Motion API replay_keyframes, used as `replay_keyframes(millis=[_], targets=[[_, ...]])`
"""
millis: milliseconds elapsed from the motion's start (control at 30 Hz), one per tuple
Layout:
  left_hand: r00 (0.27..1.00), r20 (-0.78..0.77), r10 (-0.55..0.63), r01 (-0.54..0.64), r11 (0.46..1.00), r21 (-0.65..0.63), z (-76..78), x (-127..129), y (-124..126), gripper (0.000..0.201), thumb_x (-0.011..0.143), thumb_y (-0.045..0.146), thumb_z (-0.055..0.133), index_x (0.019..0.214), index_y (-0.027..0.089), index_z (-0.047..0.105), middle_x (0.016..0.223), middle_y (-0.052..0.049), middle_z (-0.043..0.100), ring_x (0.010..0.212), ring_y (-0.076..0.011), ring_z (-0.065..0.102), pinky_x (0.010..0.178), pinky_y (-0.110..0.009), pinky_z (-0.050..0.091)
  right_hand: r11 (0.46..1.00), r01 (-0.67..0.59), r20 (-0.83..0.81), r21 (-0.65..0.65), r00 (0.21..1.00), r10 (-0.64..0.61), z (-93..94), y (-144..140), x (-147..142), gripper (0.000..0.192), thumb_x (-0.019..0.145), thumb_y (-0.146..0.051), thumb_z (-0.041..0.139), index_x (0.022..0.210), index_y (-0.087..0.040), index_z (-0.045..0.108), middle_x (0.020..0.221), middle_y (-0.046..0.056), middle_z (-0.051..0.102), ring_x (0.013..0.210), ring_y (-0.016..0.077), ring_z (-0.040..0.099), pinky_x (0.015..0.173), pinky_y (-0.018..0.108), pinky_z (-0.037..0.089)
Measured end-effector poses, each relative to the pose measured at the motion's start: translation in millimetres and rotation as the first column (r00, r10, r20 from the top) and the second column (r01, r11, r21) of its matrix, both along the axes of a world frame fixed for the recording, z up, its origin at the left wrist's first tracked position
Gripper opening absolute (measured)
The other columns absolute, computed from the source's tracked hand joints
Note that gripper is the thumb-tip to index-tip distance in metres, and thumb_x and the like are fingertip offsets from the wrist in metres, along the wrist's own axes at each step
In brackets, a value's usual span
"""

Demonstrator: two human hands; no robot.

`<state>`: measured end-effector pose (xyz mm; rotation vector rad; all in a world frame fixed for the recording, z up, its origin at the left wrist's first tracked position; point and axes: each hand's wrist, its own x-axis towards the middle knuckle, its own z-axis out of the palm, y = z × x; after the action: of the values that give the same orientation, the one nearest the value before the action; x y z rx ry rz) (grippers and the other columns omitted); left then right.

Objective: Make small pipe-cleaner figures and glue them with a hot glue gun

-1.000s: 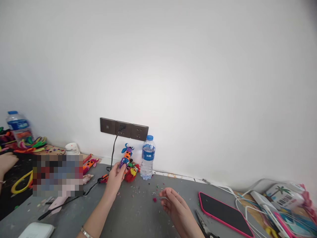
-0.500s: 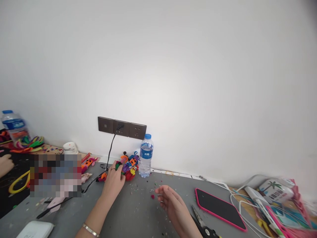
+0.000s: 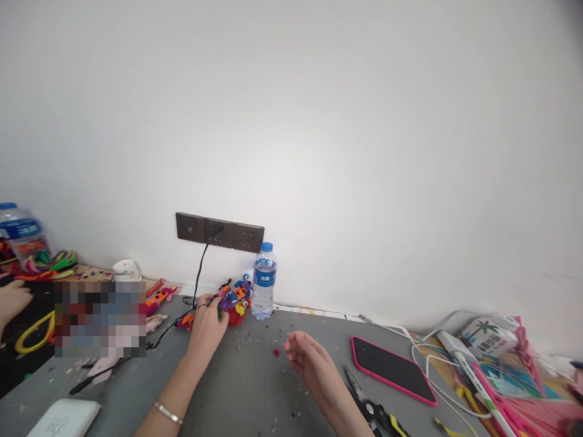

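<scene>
My left hand (image 3: 207, 325) reaches forward on the grey table (image 3: 246, 394), its fingers on a purple and orange pipe-cleaner figure (image 3: 233, 295). The figure lies on a small heap of other colourful figures, against a red one (image 3: 235, 315). Just right of the heap stands a water bottle (image 3: 263, 282) with a blue cap. My right hand (image 3: 310, 361) hovers low over the table, palm up, fingers loosely curled, with nothing in it. A small red scrap (image 3: 276, 352) lies just left of it.
A pink-cased phone (image 3: 392, 369), pliers (image 3: 371, 406) and tangled white cables (image 3: 449, 370) lie to the right. A black cord (image 3: 199, 276) runs from the wall sockets (image 3: 219, 232). Another person's hand (image 3: 13, 297), pipe cleaners and a second bottle (image 3: 18, 230) are at far left.
My left hand has lowered the figure it held upright and laid it on the heap by the bottle. The view has shifted slightly right; my right hand has barely moved.
</scene>
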<state>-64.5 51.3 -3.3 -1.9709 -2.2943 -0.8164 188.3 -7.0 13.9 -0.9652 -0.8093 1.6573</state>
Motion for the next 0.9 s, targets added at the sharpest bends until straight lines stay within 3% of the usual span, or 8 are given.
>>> replay_keyframes(millis=[167, 333, 467, 600, 667, 767, 867, 900], targets=[[0.999, 0.019, -0.033, 0.033, 0.999, 0.01, -2.4, -3, 2, 0.037, 0.084, 0.011, 0.043, 0.111, 0.014, 0.069, 0.122, -0.017, 0.059, 0.069, -0.0201, 0.067, 0.068, -0.033, 0.053, 1.0, 0.013, 0.002, 0.01, 1.0, -0.014, 2.8, -2, 0, 0.041, 0.067, -0.057, 0.077, 0.077, -0.019, 0.067, 0.075, 0.004, 0.066, 0.066, 0.0147, 0.054, 0.063, 0.024, 0.039], [0.996, -0.008, -0.09, 0.091, 0.995, 0.029, -11.9, -7, 9, 0.035, 0.077, 0.005, 0.048, 0.102, 0.014, 0.072, 0.106, -0.015, 0.068, 0.086, -0.0261, 0.068, 0.081, -0.036, 0.052, 1.0, -0.002, 0.005, 0.026, 1.0, 0.002, -0.4, -1, -1, 0.041, 0.07, -0.056, 0.075, 0.079, -0.018, 0.067, 0.076, 0.004, 0.066, 0.066, 0.0143, 0.055, 0.064, 0.024, 0.039], [0.998, 0.003, -0.06, 0.059, 0.992, 0.11, -14.6, -6, 9, 0.036, 0.077, 0.007, 0.048, 0.105, 0.013, 0.07, 0.109, -0.016, 0.063, 0.091, -0.029, 0.065, 0.084, -0.042, 0.051, 0.995, 0.1, -0.018, 0.019, 0.995, -0.099, -5.7, 5, 3, 0.039, 0.064, -0.053, 0.08, 0.074, -0.018, 0.065, 0.073, 0.003, 0.064, 0.063, 0.0136, 0.054, 0.061, 0.024, 0.04], [0.997, 0.031, -0.071, 0.062, 0.973, 0.224, -5.5, -1, 3, 0.039, 0.082, 0.011, 0.048, 0.115, 0.016, 0.066, 0.12, -0.017, 0.054, 0.1, -0.0305, 0.062, 0.082, -0.043, 0.053, 0.978, 0.208, -0.037, 0.034, 0.978, -0.207, -5.4, 9, 8, 0.04, 0.06, -0.051, 0.084, 0.071, -0.018, 0.064, 0.064, -0.001, 0.056, 0.057, 0.0118, 0.048, 0.057, 0.023, 0.039], [0.99, 0.068, -0.127, 0.097, 0.936, 0.338, 3.5, 2, -2, 0.039, 0.086, 0.013, 0.045, 0.12, 0.018, 0.063, 0.124, -0.016, 0.049, 0.104, -0.0296, 0.061, 0.081, -0.042, 0.054, 0.975, 0.217, -0.032, 0.054, 0.976, -0.215, -2.3, 8, 8, 0.04, 0.06, -0.052, 0.083, 0.071, -0.019, 0.064, 0.059, -0.003, 0.051, 0.054, 0.011, 0.044, 0.054, 0.022, 0.037], [0.961, 0.094, -0.261, 0.172, 0.827, 0.535, 19.2, 9, -12, 0.04, 0.09, 0.015, 0.043, 0.126, 0.022, 0.058, 0.127, -0.015, 0.044, 0.112, -0.0301, 0.057, 0.08, -0.04, 0.056, 0.979, 0.191, -0.015, 0.079, 0.982, -0.19, 2.8, 5, 6, 0.041, 0.063, -0.056, 0.08, 0.07, -0.019, 0.064, 0.057, -0.003, 0.048, 0.053, 0.0114, 0.041, 0.05, 0.023, 0.033], [0.918, 0.055, -0.392, 0.277, 0.735, 0.619, 30.6, 23, -24, 0.042, 0.091, 0.011, 0.044, 0.128, 0.028, 0.057, 0.125, -0.012, 0.044, 0.105, -0.0249, 0.061, 0.07, -0.031, 0.057, 0.977, 0.161, 0.048, 0.138, 0.984, -0.169, 5.3, 2, 3, 0.037, 0.071, -0.057, 0.073, 0.076, -0.021, 0.065, 0.063, -0.001, 0.052, 0.056, 0.0128, 0.044, 0.053, 0.024, 0.035], [0.898, 0.057, -0.437, 0.317, 0.731, 0.604, 32.2, 30, -28, 0.044, 0.091, 0.009, 0.044, 0.128, 0.029, 0.056, 0.125, -0.011, 0.044, 0.102, -0.0225, 0.062, 0.066, -0.027, 0.057, 0.976, 0.148, 0.078, 0.163, 0.984, -0.162, 5.6, 1, 1, 0.036, 0.073, -0.056, 0.072, 0.08, -0.021, 0.066, 0.068, 0.0, 0.056, 0.059, 0.0134, 0.047, 0.056, 0.025, 0.037]])
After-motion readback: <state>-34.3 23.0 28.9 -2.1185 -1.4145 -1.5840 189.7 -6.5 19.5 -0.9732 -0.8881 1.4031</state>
